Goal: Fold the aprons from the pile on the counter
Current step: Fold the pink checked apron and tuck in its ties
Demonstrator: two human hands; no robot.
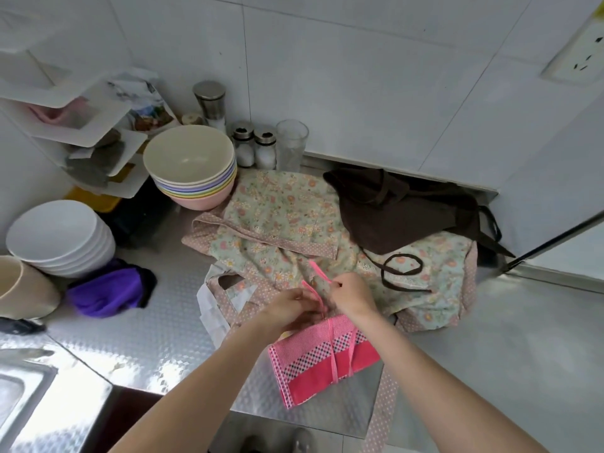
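A folded pink apron [318, 367] with a chequered band lies at the front of the steel counter [137, 338], its pink straps [331, 351] wound round it. My left hand [289, 308] pinches a strap at the bundle's top edge. Just right of it, my right hand [351, 294] pinches the other pink strap end [318, 271], which runs up over the floral apron. The floral apron [281, 220] lies spread and crumpled behind my hands. A brown apron [402, 210] is heaped on its far right part, with a brown strap loop [403, 266] trailing forward.
Stacked pastel bowls [192, 165] and stacked white bowls [58, 237] stand at the left, with a purple cloth [108, 292] beside them. Shakers [255, 147] and a glass [291, 143] line the back wall. A sink [19, 387] is at the front left. A beige cup [19, 289] stands at the left edge.
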